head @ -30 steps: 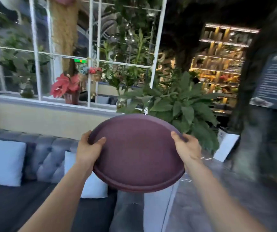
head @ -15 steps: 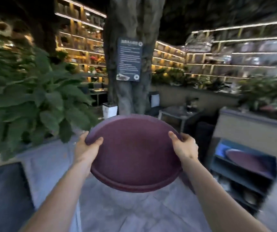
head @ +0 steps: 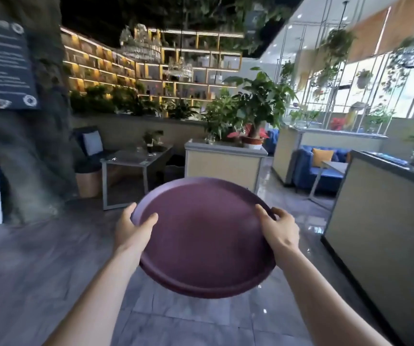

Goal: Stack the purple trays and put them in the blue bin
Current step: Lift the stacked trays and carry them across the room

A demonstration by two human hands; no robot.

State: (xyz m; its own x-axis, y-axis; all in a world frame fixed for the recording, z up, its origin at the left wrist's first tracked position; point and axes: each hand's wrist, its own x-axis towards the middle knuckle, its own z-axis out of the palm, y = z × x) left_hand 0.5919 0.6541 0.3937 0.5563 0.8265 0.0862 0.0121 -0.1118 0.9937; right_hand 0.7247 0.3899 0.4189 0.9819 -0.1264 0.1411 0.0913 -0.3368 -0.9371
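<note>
I hold a round purple tray (head: 206, 236) in front of me at chest height, above the grey tiled floor. My left hand (head: 132, 229) grips its left rim with the thumb on top. My right hand (head: 279, 228) grips its right rim the same way. The tray tilts slightly toward me, and its inside is bare. Whether more than one tray is stacked here I cannot tell. No blue bin shows in this view.
A glass-topped table (head: 136, 159) stands ahead left beside a tree trunk (head: 23, 158). A beige planter box (head: 223, 166) with plants is straight ahead. A dark-topped counter (head: 380, 208) runs along the right, and a blue sofa (head: 318, 168) sits behind it. Open tiled floor (head: 38, 270) lies between them.
The view has swung to the right: window and sofa, then tree and a blue shelf unit, now the planter and counter. The tray stays held in both hands.
</note>
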